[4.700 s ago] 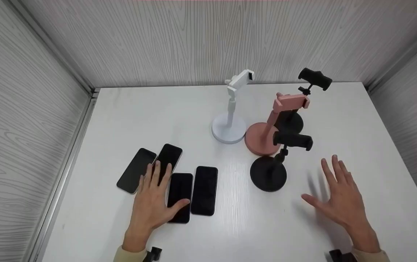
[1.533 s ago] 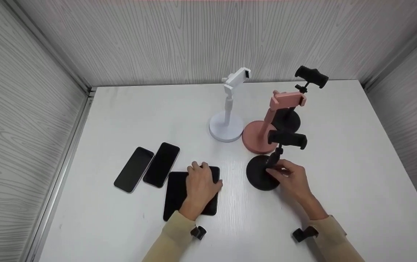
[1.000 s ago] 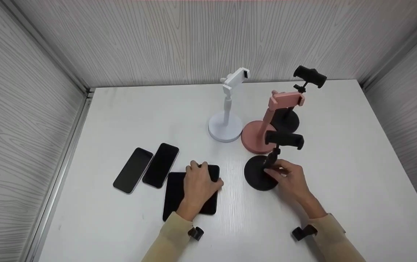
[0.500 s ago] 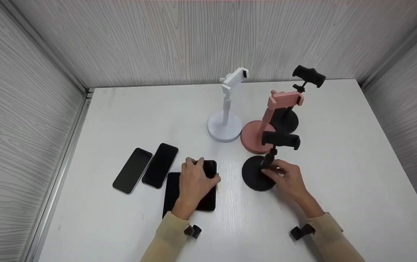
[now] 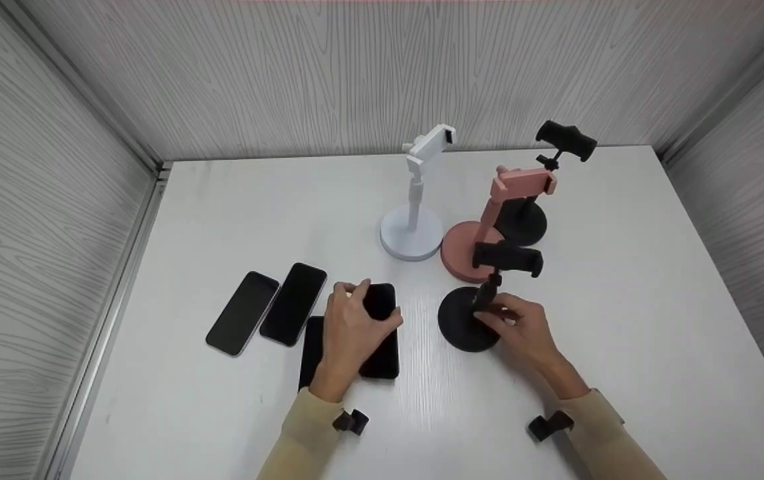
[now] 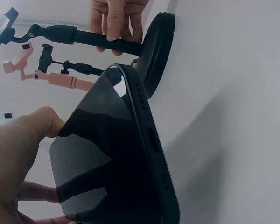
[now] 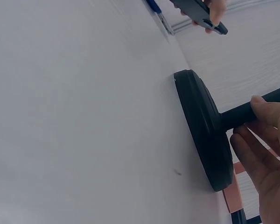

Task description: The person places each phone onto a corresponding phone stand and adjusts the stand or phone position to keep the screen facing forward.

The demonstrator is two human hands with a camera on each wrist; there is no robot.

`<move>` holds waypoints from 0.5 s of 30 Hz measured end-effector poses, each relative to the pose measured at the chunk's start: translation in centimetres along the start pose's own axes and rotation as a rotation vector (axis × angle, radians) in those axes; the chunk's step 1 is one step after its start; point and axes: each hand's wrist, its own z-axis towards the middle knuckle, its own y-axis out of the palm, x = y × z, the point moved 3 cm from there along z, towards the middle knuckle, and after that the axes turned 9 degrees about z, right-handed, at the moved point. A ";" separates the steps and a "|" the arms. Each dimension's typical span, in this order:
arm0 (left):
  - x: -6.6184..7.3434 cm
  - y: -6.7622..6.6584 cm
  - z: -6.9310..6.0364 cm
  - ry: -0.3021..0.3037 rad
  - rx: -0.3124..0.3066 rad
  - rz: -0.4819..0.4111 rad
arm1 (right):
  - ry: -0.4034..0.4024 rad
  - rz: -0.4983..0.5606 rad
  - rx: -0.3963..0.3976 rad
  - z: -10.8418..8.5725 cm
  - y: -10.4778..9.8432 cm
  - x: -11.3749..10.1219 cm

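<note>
In the head view my left hand (image 5: 350, 331) grips a black phone (image 5: 382, 353) by its edges near the far end. The left wrist view shows that phone (image 6: 116, 158) tilted up off the table, between the thumb and fingers of my left hand (image 6: 14, 158). My right hand (image 5: 527, 331) pinches the post of the front black stand (image 5: 465, 320) just above its round base. From the right wrist view, thumb and fingers of my right hand (image 7: 270, 149) are round the post, with the base (image 7: 203, 130) beside them.
Partly under my left forearm lies another black phone (image 5: 312, 347). Two more phones rest at the left, one dark grey (image 5: 242, 313), one black (image 5: 294, 303). Behind stand a white stand (image 5: 412, 233), a pink stand (image 5: 465, 250) and a second black stand (image 5: 522, 223).
My left hand, open over the phones at first, has taken one and lifted it, shifting slightly away from me. My right hand has gripped the front black stand, which has moved slightly left.
</note>
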 end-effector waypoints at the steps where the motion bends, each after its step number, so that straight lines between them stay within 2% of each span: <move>1: 0.1 -0.2 0.1 -0.003 0.000 -0.011 | -0.001 0.003 0.000 0.0 0.0 0.0; 6: 0.6 -1.3 0.3 -0.013 -0.001 -0.058 | 0.023 0.021 -0.009 -0.1 -0.1 -0.1; 11: 1.4 -2.7 0.6 -0.005 0.030 -0.076 | 0.099 0.060 -0.011 -0.5 -0.1 -0.6; 15: 2.1 -3.7 0.9 0.019 0.065 -0.086 | 0.130 0.052 0.094 -1.2 -0.4 -1.6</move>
